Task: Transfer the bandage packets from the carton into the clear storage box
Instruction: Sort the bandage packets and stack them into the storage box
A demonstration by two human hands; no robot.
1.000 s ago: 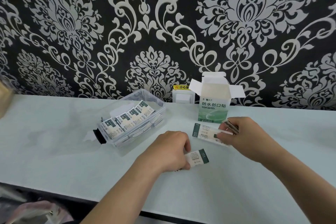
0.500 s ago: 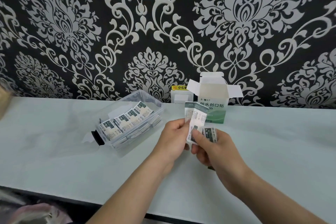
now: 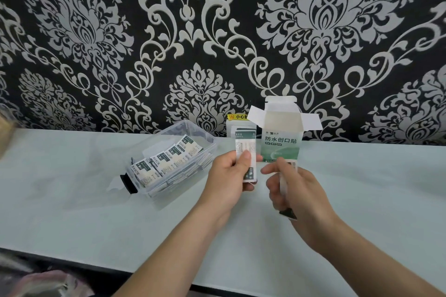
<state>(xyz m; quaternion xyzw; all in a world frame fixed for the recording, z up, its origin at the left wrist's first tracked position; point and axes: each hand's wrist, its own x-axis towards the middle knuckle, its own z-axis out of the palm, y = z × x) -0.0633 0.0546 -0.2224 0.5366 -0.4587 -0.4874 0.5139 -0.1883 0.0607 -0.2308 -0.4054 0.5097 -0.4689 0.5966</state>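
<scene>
My left hand [image 3: 230, 176] holds a small stack of white-and-green bandage packets [image 3: 245, 144] upright, thumb pressed on their front. Just to its right, my right hand [image 3: 289, 188] grips another few bandage packets [image 3: 286, 212] edge-on, with a dark end poking out below the palm. Both hands hover above the table in front of the open green-and-white carton [image 3: 281, 142], whose top flaps stand up. The clear storage box [image 3: 205, 137] sits to the left, with several packets [image 3: 166, 161] lying in a row inside it.
A pale table [image 3: 72, 200] runs along a black-and-white patterned wall. A small white block with a yellow label [image 3: 237, 123] stands behind the carton's left side. The table's front edge is close to my forearms. Crumpled plastic [image 3: 36, 282] lies below the edge at lower left.
Both hands picked packets off the table and raised them together in front of the carton. Since half a second ago the hands have drawn apart, each keeping some packets.
</scene>
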